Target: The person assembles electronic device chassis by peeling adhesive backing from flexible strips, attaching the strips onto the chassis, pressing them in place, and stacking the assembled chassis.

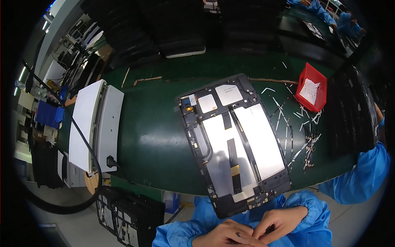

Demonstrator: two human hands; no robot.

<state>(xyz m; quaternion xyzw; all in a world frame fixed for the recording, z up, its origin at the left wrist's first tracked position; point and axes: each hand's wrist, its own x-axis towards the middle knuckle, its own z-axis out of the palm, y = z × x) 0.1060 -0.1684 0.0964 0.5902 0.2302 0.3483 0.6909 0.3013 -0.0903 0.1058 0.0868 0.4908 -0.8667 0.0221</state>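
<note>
My left hand [227,234] and my right hand [280,223] meet at the lower edge of the view, just off the table's front edge. Fingers on both are bent and pressed together; whatever they pinch is too small or hidden to name. In front of them lies an opened tablet [263,140], its inside facing up, with large silvery battery panels, a dark frame and a dark ribbon cable [235,177] down the middle. Slightly turned, it reaches over the table's front edge near my hands. Neither hand visibly grips the tablet.
A red bin [307,76] holds white strips; more strips [302,115] and thin dark cables [309,152] lie scattered beside the tablet. Black stacks stand behind and right. A white device [96,123] with a black cable stands left. A co-worker's blue sleeve [358,177] is at right.
</note>
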